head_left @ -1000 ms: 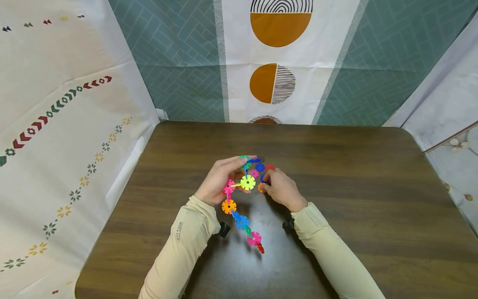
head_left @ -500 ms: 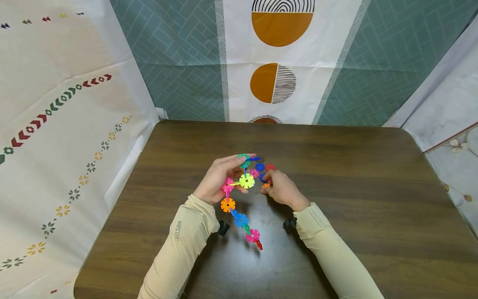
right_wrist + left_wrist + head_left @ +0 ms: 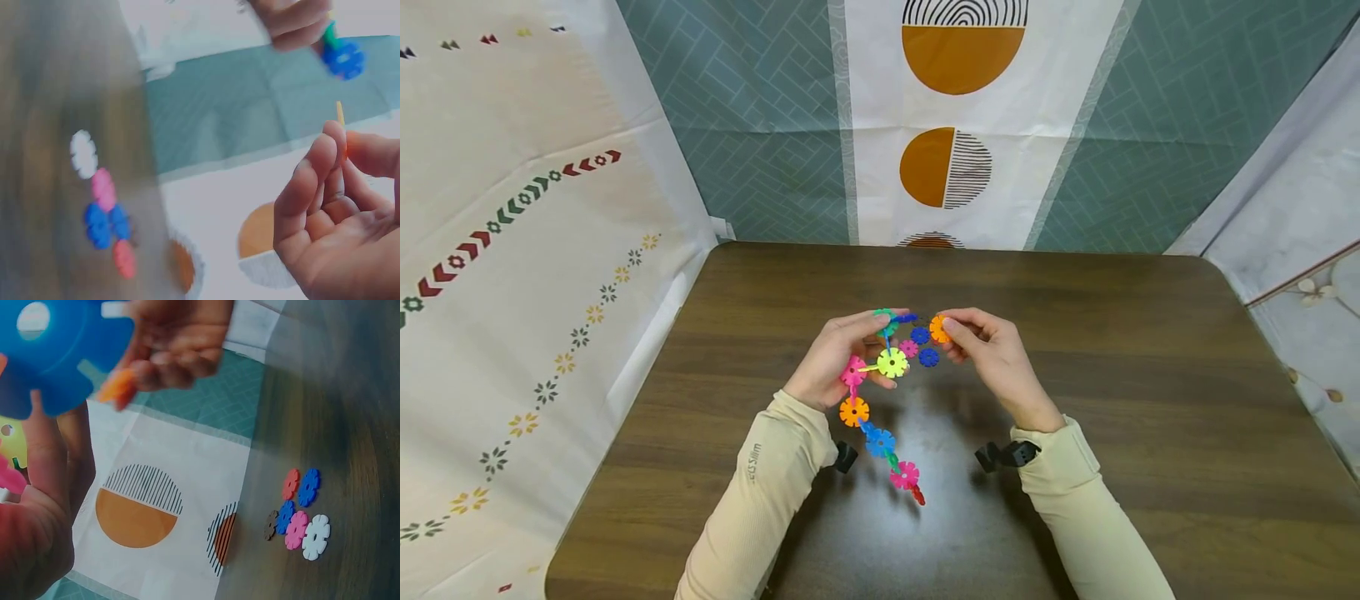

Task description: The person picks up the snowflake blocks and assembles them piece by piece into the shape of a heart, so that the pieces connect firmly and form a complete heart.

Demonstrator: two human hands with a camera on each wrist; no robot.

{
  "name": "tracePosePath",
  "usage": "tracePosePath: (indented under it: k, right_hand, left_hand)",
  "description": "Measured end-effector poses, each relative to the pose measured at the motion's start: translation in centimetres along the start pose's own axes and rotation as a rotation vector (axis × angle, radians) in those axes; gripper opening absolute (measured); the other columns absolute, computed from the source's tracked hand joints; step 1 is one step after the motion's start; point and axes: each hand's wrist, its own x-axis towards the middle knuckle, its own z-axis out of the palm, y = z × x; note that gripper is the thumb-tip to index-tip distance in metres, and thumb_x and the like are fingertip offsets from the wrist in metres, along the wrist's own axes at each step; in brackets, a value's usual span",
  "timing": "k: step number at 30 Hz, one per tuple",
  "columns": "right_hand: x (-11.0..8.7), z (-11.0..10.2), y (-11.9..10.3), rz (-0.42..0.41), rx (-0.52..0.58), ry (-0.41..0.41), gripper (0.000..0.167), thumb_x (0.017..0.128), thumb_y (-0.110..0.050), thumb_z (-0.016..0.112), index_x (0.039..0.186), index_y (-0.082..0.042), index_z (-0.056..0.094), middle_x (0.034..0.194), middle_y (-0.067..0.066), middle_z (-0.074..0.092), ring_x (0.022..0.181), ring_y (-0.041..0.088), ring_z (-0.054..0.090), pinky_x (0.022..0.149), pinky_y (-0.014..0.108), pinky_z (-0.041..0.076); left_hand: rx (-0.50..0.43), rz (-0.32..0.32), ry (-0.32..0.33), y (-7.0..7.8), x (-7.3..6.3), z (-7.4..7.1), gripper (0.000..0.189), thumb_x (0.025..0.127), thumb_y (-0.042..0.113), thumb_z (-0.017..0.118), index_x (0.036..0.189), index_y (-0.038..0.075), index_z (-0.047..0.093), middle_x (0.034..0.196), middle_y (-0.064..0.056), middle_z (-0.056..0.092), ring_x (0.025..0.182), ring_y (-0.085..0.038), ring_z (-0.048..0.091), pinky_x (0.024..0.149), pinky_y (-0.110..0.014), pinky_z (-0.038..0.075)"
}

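My left hand (image 3: 835, 358) holds a chain of notched plastic flower discs, with its thumb on a green disc (image 3: 884, 321). A dark blue disc (image 3: 906, 318) sticks out edge-on from the green one. Below the hand the chain runs through a yellow disc (image 3: 892, 362), a pink one (image 3: 853, 370), an orange one and others down to a red end piece (image 3: 918, 496). Between thumb and fingers, my right hand (image 3: 996, 358) pinches a loose orange disc (image 3: 938, 328), raised a short way right of the dark blue disc and apart from it.
Several loose discs lie on the wooden table (image 3: 1112, 350) beyond the chain: a white one (image 3: 316, 537), a pink one (image 3: 296, 530), a brown one (image 3: 270, 525), a red one (image 3: 290, 484) and two blue ones. Patterned cloths hang behind and beside the table.
My right hand has picked up the orange disc from the table and raised it up beside the chain's upper end. The left hand and chain have barely shifted.
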Motion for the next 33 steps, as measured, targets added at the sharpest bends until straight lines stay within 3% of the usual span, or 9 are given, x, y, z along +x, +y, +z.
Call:
tracePosePath:
  k: [6, 15, 24, 33]
  right_hand:
    - [-0.7, 0.2, -1.8, -0.064, 0.032, -0.016, 0.034, 0.096, -0.028, 0.062, 0.121, -0.005, 0.065, 0.098, 0.02, 0.065, 0.081, 0.038, 0.059, 0.073, 0.028, 0.056]
    - [-1.0, 0.3, -2.4, -0.083, -0.043, -0.004, 0.029, 0.097, -0.022, 0.061, 0.12, -0.005, 0.066, 0.097, 0.016, 0.064, 0.078, 0.028, 0.06, 0.072, 0.027, 0.055]
    - [-1.3, 0.1, -2.8, -0.089, -0.145, -0.024, 0.031, 0.097, -0.025, 0.062, 0.122, -0.006, 0.067, 0.097, 0.009, 0.065, 0.083, 0.027, 0.062, 0.075, 0.029, 0.056]
    - [-1.6, 0.1, -3.3, -0.101, -0.203, -0.039, 0.03, 0.096, -0.026, 0.062, 0.122, -0.012, 0.068, 0.104, 0.003, 0.068, 0.085, 0.017, 0.067, 0.08, 0.03, 0.057]
  left_hand:
    - [0.003, -0.011, -0.031, -0.3, 0.1, 0.1, 0.039, 0.099, 0.026, 0.055, 0.13, 0.003, 0.06, 0.106, -0.013, 0.06, 0.076, -0.022, 0.059, 0.056, -0.041, 0.058]
    - [0.046, -0.004, -0.023, -0.5, 0.2, 0.3, 0.043, 0.098, 0.027, 0.057, 0.132, 0.001, 0.059, 0.101, -0.011, 0.063, 0.076, -0.02, 0.057, 0.05, -0.037, 0.056]
    - [0.084, -0.02, -0.035, -0.6, 0.2, 0.5, 0.039, 0.098, 0.028, 0.058, 0.128, 0.004, 0.063, 0.113, -0.016, 0.062, 0.077, -0.022, 0.056, 0.05, -0.037, 0.056]
    - [0.082, -0.025, -0.04, -0.7, 0.2, 0.6, 0.038, 0.097, 0.028, 0.059, 0.127, 0.004, 0.063, 0.105, -0.014, 0.064, 0.074, -0.022, 0.055, 0.049, -0.036, 0.056]
